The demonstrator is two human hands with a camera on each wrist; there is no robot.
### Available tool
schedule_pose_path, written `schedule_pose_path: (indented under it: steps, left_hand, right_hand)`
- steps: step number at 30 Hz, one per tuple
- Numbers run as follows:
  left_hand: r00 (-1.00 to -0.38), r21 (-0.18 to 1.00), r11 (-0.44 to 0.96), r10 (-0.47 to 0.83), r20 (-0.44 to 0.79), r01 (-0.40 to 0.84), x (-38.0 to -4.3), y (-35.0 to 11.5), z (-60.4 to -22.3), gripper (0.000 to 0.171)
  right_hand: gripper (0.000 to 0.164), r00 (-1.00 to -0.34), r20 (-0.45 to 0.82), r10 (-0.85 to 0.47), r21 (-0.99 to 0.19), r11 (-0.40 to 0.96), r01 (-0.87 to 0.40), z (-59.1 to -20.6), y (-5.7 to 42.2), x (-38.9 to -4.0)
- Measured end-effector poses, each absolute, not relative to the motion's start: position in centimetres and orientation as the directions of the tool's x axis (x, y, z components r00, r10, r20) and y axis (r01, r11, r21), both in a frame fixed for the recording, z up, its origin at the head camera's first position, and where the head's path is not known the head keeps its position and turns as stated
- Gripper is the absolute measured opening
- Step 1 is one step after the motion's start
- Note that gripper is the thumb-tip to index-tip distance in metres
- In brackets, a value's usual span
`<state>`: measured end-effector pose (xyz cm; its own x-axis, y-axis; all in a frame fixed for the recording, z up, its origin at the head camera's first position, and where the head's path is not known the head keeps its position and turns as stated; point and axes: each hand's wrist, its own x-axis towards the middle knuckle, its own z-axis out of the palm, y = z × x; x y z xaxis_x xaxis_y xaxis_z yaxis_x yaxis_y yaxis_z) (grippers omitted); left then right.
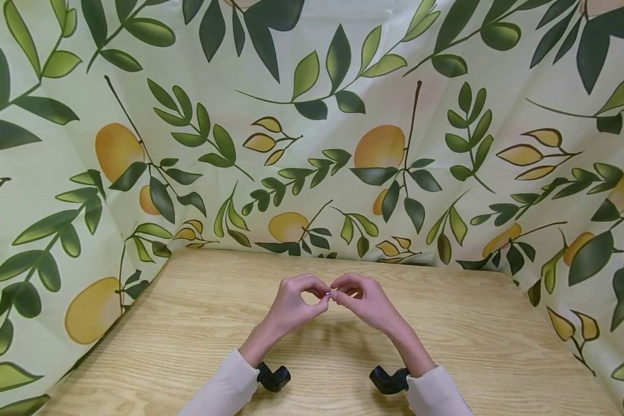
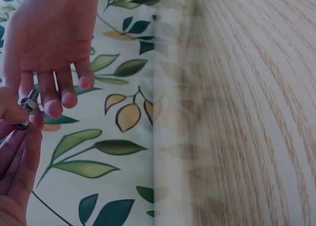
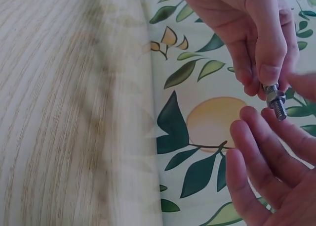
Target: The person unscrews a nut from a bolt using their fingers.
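Observation:
A small silver bolt (image 3: 280,111) with a nut (image 3: 276,96) on its thread is held in the air between the two hands. My left hand (image 1: 299,297) pinches the bolt's head end between thumb and finger; in the right wrist view this hand (image 3: 256,33) comes in from the top. My right hand (image 1: 366,297) is beside the nut, its thumb and forefinger spread on either side. Its other fingers lie loosely extended, palm showing in the left wrist view (image 2: 57,38). The threaded end (image 2: 33,94) sticks out uncovered toward the right hand.
Below the hands is a wood-grain table (image 1: 197,335). A cloth (image 1: 312,133) printed with leaves and oranges hangs behind it and along its sides. Black wrist cameras, left (image 1: 274,378) and right (image 1: 389,381), jut inward from the wrists.

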<state>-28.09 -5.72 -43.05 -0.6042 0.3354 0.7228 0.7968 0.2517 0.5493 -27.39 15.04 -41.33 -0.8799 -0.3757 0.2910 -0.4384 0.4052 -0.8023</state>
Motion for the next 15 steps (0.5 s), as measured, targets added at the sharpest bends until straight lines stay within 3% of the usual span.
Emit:
schedule_pose_path:
  steps: [7,15]
  left_hand:
    - [-0.592,0.535,0.254,0.340,0.731,0.806,-28.05,-5.63,-42.96,0.017]
    - [-0.583,0.524,0.255,0.341,0.737,0.813,-27.96,-5.64,-42.94,0.016]
  right_hand:
    - [0.019,-0.861,0.277,-0.428,-0.811,0.377,-0.448,-41.43,15.10,-27.57]
    - [0.010,-0.870,0.280,-0.405,-0.812,0.383,-0.440,-41.27,14.94,-27.40]
